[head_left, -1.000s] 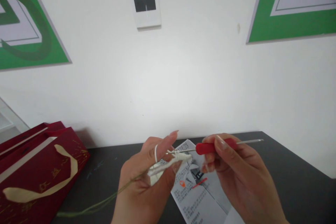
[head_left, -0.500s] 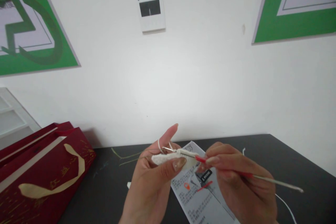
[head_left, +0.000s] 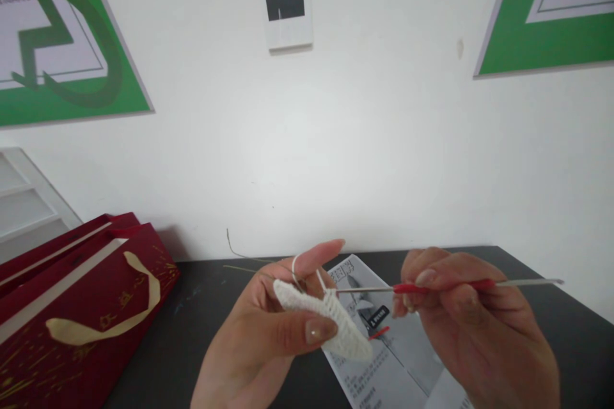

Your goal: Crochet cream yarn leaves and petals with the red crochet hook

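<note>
My left hand (head_left: 268, 326) pinches a small white crochet piece (head_left: 352, 339) between thumb and fingers. White yarn (head_left: 296, 265) loops over its raised index finger and runs down to the top edge of the piece. In my right hand (head_left: 474, 319) is a crochet hook (head_left: 405, 288) with a red grip and metal ends, held nearly level. The hook's left tip meets the stitches at the piece's upper edge; its exact place in the loop is too small to tell. Thin greenish strands (head_left: 240, 267) stick out behind my left hand.
A printed sheet (head_left: 378, 370) lies on the dark table (head_left: 167, 332) beneath my hands. Dark red gift bags (head_left: 96, 307) with a cream ribbon handle stand at the left. Behind rises a white wall (head_left: 374, 140) with green-bordered posters and a small white panel (head_left: 288, 13).
My right hand has moved right and turned the hook more level, drawing its tip back to the edge. The crochet piece has tilted, showing more of its face. The camera view has shifted slightly.
</note>
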`<move>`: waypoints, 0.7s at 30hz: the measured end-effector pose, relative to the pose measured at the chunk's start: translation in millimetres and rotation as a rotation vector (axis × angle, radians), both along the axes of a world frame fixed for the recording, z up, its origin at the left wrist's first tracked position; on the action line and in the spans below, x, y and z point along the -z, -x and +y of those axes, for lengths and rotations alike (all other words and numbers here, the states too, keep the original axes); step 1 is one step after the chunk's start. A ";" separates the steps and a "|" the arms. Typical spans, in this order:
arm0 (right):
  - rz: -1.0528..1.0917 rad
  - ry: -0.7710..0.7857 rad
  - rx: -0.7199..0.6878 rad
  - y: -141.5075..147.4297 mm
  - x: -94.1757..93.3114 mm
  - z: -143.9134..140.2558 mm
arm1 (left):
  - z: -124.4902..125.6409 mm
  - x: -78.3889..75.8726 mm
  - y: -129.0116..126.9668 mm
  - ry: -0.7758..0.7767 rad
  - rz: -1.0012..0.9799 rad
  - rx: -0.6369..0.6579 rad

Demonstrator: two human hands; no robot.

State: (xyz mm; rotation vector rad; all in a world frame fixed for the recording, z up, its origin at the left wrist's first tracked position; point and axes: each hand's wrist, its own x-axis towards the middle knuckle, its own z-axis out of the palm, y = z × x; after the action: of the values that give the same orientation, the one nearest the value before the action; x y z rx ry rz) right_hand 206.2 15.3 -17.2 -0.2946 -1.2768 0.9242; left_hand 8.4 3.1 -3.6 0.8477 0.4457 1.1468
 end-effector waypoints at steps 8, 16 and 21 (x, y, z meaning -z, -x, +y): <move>-0.007 -0.030 -0.027 -1.6 -7.0 3.3 | 5.4 -2.3 -1.5 0.009 0.012 0.113; -0.077 -0.052 -0.053 -13.1 -8.1 4.7 | 8.0 3.1 -1.1 0.051 -0.004 0.239; -0.059 0.022 -0.136 -13.1 -8.9 8.4 | 9.8 7.5 1.1 0.025 0.029 0.273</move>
State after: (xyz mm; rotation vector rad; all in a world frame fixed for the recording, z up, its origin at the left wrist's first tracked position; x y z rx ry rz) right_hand 219.3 23.7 -8.3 -0.2558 -1.3550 1.0523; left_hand 7.3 12.9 -11.2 0.8752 0.3549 0.8772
